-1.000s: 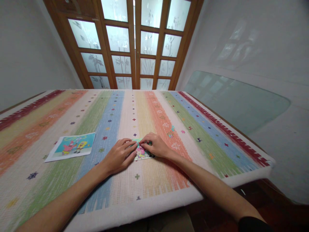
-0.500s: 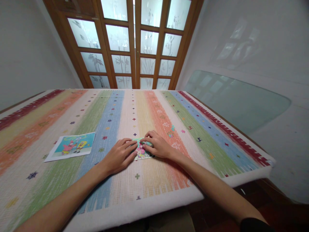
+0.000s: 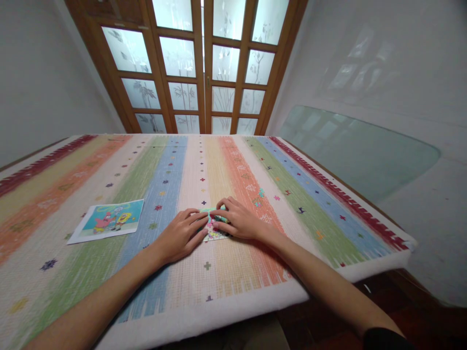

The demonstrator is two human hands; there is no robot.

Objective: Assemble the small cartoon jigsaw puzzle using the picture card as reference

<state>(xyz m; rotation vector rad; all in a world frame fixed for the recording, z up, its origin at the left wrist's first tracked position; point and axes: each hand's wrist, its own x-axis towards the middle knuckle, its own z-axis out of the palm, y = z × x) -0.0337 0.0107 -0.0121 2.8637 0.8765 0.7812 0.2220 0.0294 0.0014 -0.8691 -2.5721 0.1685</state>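
Observation:
A small, colourful jigsaw puzzle point(image 3: 218, 234) lies flat near the front of the table, partly covered by both hands. My left hand point(image 3: 181, 233) rests along its left side, fingers stretched out and slightly apart, their tips touching it. Over its right part, my right hand point(image 3: 237, 218) is curved, thumb and forefinger drawn towards each other on the surface. Whatever lies between those fingertips is too small to make out. Several loose puzzle pieces point(image 3: 259, 198) lie beyond my right hand. To the left is a printed cartoon picture point(image 3: 113, 218) on white paper.
A striped, padded cloth point(image 3: 189, 287) covers the table, whose front edge runs below my forearms. Wood-framed glass doors point(image 3: 182, 58) stand behind the far edge. A pale glass panel point(image 3: 350, 150) is by the right wall.
My right hand's fingers have shifted slightly over the puzzle, with the wrist nearly in place. My left hand, the picture and the loose pieces look unmoved.

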